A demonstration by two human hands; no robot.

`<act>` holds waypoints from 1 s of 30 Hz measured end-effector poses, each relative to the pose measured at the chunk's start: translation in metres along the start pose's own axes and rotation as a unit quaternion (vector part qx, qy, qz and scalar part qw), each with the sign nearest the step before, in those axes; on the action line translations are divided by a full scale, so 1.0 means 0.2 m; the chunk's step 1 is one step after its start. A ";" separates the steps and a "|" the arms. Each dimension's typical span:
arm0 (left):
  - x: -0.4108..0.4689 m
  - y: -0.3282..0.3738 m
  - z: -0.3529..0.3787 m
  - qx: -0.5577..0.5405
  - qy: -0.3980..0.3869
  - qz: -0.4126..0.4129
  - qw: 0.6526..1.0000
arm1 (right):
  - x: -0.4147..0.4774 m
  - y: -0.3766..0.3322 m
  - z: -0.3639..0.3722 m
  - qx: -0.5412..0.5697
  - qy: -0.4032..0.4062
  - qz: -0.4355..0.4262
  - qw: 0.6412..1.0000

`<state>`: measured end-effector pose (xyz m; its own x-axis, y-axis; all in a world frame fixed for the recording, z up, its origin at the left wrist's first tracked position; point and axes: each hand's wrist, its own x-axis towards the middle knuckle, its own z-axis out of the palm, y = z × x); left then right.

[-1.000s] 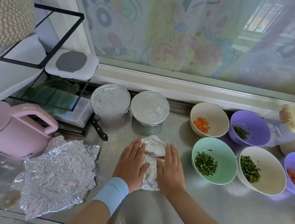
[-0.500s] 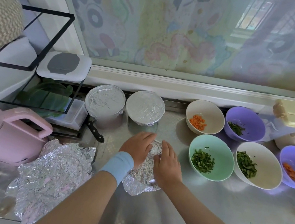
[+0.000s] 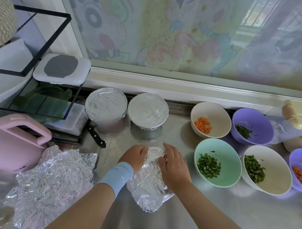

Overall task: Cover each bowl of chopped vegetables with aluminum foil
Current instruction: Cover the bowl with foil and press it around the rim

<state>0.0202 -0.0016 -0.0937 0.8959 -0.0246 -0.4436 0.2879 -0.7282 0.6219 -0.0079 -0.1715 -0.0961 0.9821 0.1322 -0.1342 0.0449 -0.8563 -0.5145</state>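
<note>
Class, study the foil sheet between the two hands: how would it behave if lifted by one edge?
Probably floppy: the foil sheet is thin and visibly creased, so it would likely sag and keep new folds. Likely very light: its wrinkled edges seem to stand off the counter unaided.

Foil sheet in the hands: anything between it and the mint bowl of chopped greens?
Nothing visible. The left hand and right hand hold the foil sheet, and only bare counter lies between it and the mint bowl to the right.
</note>
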 end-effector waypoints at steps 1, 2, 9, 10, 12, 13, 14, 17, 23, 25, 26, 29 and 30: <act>-0.01 -0.02 0.01 -0.016 0.004 -0.005 1.000 | -0.01 0.01 -0.01 -0.019 0.023 -0.005 1.000; -0.02 -0.04 0.01 -0.028 0.018 -0.006 0.999 | -0.02 0.01 -0.01 -0.038 0.057 -0.003 0.998; -0.02 0.02 -0.01 -0.025 0.027 0.145 0.989 | -0.15 -0.12 0.07 0.134 0.106 0.235 0.957; -0.03 0.02 -0.01 -0.044 0.019 0.129 0.991 | -0.15 -0.11 0.08 0.161 0.101 0.251 0.949; -0.04 0.00 0.01 -0.107 0.032 0.084 0.990 | -0.13 -0.09 0.06 0.203 0.090 0.272 0.936; -0.05 0.00 0.02 -0.134 0.046 0.066 0.988 | -0.12 -0.08 0.06 0.212 0.079 0.275 0.934; -0.06 0.00 0.02 -0.154 0.060 0.050 0.985 | -0.11 -0.07 0.04 0.219 0.068 0.274 0.934; -0.07 0.01 0.04 -0.206 0.079 -0.011 0.975 | -0.07 -0.06 0.03 0.265 0.052 0.284 0.920; -0.09 -0.01 0.07 -0.227 0.084 -0.063 0.968 | -0.03 -0.01 -0.01 0.352 -0.001 0.274 0.895; -0.09 -0.01 0.04 -0.215 0.067 -0.063 0.972 | -0.03 -0.03 -0.03 0.319 -0.012 0.251 0.914; -0.09 -0.01 0.03 -0.179 0.070 -0.038 0.981 | -0.04 -0.03 -0.03 0.271 0.003 0.239 0.932; -0.06 0.02 0.00 -0.089 0.096 0.106 0.986 | -0.12 -0.06 -0.02 0.179 0.080 0.196 0.961; -0.04 0.03 -0.01 -0.069 0.079 0.146 0.984 | -0.13 -0.07 -0.01 0.188 0.081 0.196 0.959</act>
<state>0.0147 -0.0051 -0.0849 0.9854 -0.1050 -0.1337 0.0432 -0.6058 0.7944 -0.0337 -0.1639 -0.0841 0.9266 -0.2694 -0.2622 -0.3734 -0.5791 -0.7247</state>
